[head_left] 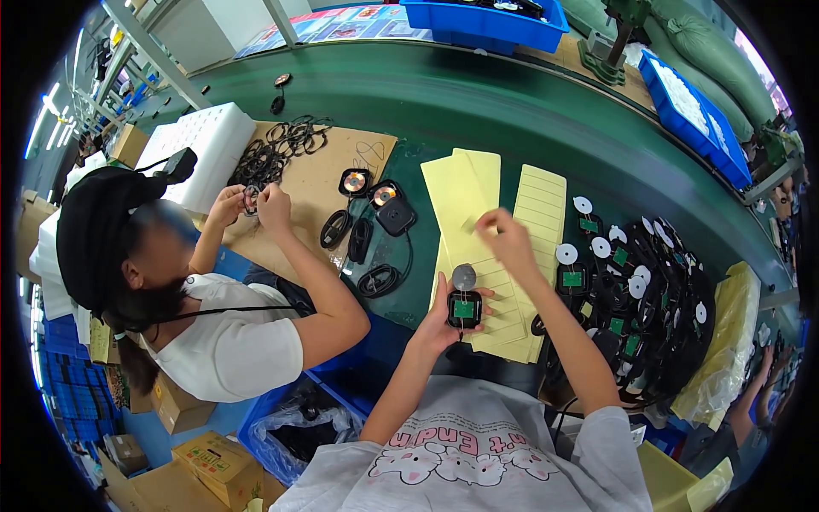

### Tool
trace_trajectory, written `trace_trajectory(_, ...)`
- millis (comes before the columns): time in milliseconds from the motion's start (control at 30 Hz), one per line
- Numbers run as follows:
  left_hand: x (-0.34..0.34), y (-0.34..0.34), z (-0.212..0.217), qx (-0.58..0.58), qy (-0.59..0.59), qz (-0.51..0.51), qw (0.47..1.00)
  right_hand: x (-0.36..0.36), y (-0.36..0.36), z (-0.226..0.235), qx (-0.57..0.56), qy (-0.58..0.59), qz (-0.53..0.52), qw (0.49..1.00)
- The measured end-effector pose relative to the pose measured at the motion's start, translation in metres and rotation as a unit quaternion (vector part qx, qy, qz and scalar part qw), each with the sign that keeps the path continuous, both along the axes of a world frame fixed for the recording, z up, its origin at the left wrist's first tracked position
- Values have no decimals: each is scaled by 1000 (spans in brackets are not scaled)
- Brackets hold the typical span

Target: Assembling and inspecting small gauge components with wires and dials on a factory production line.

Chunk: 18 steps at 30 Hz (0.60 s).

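- Green matting covers the long surface [512, 111], which curves from the near edge at the wearer's chest up to blue bins [482, 21] at the far side.
- Nearest the body, the left hand [439, 320] is clamped on a small black square module [464, 309] with a green board at its middle; thumb on one side, fingers round the other, the piece raised just above the surface edge.
- A grey round disc [463, 276] sits at the module's top edge, touching it, so the pair runs roughly upright in the picture, disc pointing away from the body.
- Further out and to the right, the right hand [503, 235] is pinched together on the edge of the yellow sticker sheets [478, 213], fingertips closed on something too small to tell.
- So the module lies down and to the left of the right hand, near it but apart; the left hand alone bears it.
- The sheets are long strips lying away from the body, spread beneath both hands.
- Right of the right forearm, a pile of black modules with white discs and green boards [631, 282] covers the surface, closest to the right hand.
- Left of the sheets lie finished black units with coiled cables [375, 230] on brown cardboard [316, 183].
- Farther left, a co-worker's two hands [247, 205] are closed together over a small black part, beside a white foam tray [205, 149].
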State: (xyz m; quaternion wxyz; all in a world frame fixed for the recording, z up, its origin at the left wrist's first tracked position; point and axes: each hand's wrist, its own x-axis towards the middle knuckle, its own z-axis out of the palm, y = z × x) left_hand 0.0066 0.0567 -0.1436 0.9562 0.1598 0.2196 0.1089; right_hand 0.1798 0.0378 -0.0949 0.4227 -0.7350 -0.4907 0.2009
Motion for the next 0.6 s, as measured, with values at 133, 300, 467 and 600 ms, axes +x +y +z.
trace_trajectory(133, -8, -2, 30, 28, 21, 26, 999, -6, -39, 58, 6, 196, 33, 980)
trace_trajectory(300, -13, -17, 83, 79, 33, 40, 996, -55, -92, 92, -53, 239, 51, 968)
trace_trajectory(467, -12, -21, 96, 128, 7, 16, 992, -61, -102, 96, -41, 213, 38, 975)
trace_trajectory(600, -14, -23, 95, 133, -11, 0, 991, -63, -104, 98, -41, 212, 33, 976)
